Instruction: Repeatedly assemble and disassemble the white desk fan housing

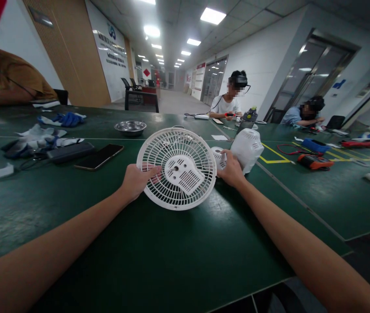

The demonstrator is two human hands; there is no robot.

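A round white fan grille is held tilted above the green table, its back plate with a centre hole facing me. My left hand grips the grille's left rim, fingers curled through the bars. My right hand is closed at the grille's right rim, against a small white ribbed part. Just behind that hand stands a white fan motor housing.
A steel bowl, a black phone, a dark case and gloves lie to the left. Orange and blue tools lie right. Other people sit across the table and at far left.
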